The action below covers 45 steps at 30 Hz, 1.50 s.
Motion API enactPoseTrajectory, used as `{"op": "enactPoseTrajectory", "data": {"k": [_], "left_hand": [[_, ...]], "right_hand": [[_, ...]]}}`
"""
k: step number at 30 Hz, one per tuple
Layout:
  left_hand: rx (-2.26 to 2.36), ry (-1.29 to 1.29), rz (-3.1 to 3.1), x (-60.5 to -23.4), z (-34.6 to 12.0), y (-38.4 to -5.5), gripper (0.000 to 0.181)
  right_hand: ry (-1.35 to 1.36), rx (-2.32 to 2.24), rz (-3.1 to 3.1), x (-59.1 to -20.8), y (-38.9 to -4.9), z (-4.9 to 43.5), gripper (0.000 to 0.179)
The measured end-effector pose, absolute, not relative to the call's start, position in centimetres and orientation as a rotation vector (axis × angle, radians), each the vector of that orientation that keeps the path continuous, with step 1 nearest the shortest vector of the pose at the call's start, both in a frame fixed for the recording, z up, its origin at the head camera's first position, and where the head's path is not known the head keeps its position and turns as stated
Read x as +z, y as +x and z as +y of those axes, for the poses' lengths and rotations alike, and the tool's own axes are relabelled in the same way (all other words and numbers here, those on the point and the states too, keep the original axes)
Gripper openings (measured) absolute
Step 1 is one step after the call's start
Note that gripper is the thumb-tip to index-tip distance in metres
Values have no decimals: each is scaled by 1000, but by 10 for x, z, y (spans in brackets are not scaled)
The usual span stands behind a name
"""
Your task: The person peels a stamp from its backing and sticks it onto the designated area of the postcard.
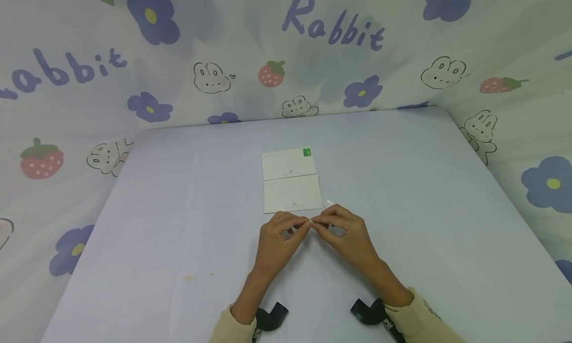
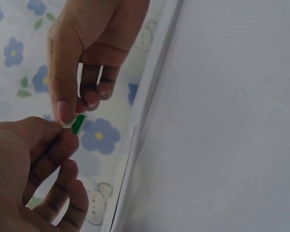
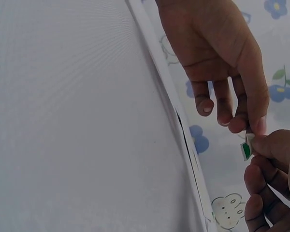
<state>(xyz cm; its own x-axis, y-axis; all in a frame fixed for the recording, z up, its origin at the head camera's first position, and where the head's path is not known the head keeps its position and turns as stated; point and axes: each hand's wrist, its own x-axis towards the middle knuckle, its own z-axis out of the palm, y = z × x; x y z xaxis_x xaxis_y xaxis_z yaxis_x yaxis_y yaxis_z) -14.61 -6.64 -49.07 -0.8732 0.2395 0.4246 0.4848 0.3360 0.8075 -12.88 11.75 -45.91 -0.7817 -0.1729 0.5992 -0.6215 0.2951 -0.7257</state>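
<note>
My left hand [image 1: 274, 241] and right hand [image 1: 350, 236] meet fingertip to fingertip just in front of two white envelopes [image 1: 292, 194]. Between them, thumbs and index fingers of both hands pinch a small green-and-white stamp [image 2: 79, 123], also seen in the right wrist view as a green piece with a pale edge [image 3: 246, 151]. Fingers cover most of it. The envelopes lie flat, one above the other with edges meeting or overlapping. A green stamp [image 1: 307, 152] sits at the upper envelope's top right corner; the lower one's visible face bears a small printed mark.
A thin whitish strip [image 1: 329, 202] shows beside the right hand's knuckles. The white-covered table [image 1: 178, 199] reaches back to a printed cloth [image 1: 250, 40] with flowers and rabbits. Small yellowish spots [image 1: 189, 278] mark the cover at the left. Black wrist mounts [image 1: 272, 317] hang at the sleeves.
</note>
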Motion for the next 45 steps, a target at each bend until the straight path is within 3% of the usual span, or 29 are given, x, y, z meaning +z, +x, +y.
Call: {"op": "enactPoseTrajectory", "data": {"k": [29,36,45], "left_hand": [[-1430,-804,-2312,-495,-66,-148,5],[-1413,-766,-2307,-494,-66,-148,4],[-1588,-649,-2300,-494,-64,-148,6]], "right_hand": [[641,1458,-2188,-459,-126,115,18],[643,1446,-2192,-491,-136,121,18],[584,1445,-2207,-465,-130,118,22]]}}
